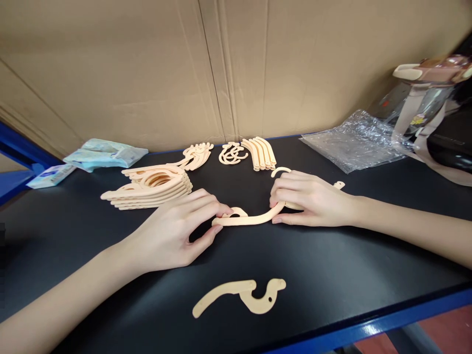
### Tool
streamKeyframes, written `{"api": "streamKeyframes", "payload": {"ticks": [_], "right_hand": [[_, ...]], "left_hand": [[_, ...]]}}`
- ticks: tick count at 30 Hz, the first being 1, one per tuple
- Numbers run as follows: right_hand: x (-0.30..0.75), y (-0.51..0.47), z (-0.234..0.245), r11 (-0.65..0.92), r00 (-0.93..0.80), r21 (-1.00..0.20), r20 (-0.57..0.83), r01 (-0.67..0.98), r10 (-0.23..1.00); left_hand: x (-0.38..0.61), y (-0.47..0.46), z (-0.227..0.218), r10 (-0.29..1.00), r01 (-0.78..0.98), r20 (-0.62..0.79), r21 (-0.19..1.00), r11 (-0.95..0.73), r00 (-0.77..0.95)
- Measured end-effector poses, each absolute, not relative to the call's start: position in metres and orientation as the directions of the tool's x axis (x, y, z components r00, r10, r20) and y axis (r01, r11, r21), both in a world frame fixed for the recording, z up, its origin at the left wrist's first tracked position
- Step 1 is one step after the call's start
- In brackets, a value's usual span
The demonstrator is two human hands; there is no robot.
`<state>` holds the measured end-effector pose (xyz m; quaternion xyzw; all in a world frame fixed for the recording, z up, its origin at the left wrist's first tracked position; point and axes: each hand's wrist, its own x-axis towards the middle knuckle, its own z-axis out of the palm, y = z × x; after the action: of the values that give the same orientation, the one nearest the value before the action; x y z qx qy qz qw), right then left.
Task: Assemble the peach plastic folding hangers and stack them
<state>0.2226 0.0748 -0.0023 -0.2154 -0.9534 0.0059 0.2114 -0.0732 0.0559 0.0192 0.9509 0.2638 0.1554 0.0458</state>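
Note:
Between my hands lies a cream plastic folding clothes hanger (254,220), low over the black table. My left hand (184,223) pinches its left arm end between thumb and fingers. Around its middle joint my right hand (306,199) is closed, covering much of it. A curved hook (281,170) pokes out beyond the right fingers, and a small end piece (339,185) shows behind that wrist. Nearer to me rests a separate hanger part (241,295), an arm joined to a curved middle piece.
A stack of cream hangers (151,189) sits left. Behind are piles of hanger pieces (197,156), loose hooks (232,153) and hanger arms (260,153). A tissue pack (106,153) lies far left. Clear plastic bag (354,140) and strapped bottle (424,103) stand right. Cardboard (147,73) backs the table.

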Motion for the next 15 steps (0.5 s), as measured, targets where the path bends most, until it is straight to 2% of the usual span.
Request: {"api": "streamKeyframes", "payload": {"ticks": [4, 7, 10, 13, 15], "right_hand": [[0.2226, 0.0738, -0.002, 0.912, -0.827, -0.07, 0.398, 0.404, 0.397], [0.2237, 0.0726, -0.0022, 0.895, -0.763, -0.094, 0.488, 0.436, 0.424], [0.2248, 0.072, -0.0025, 0.831, -0.639, -0.135, 0.577, 0.54, 0.509], [0.2254, 0.0725, -0.0025, 0.753, -0.579, -0.145, 0.551, 0.642, 0.601], [0.2253, 0.0733, -0.0021, 0.747, -0.601, -0.12, 0.516, 0.654, 0.61]], "left_hand": [[-0.0746, 0.057, 0.018, 0.503, 0.483, 0.266, 0.14, -0.864, 0.823], [-0.0763, 0.0591, 0.0176, 0.488, 0.484, 0.275, 0.088, -0.871, 0.828], [-0.0782, 0.061, 0.0182, 0.463, 0.477, 0.281, 0.02, -0.878, 0.841], [-0.0796, 0.0621, 0.019, 0.444, 0.467, 0.273, -0.026, -0.884, 0.854], [-0.0793, 0.0623, 0.0189, 0.427, 0.458, 0.276, -0.055, -0.887, 0.861]]}}
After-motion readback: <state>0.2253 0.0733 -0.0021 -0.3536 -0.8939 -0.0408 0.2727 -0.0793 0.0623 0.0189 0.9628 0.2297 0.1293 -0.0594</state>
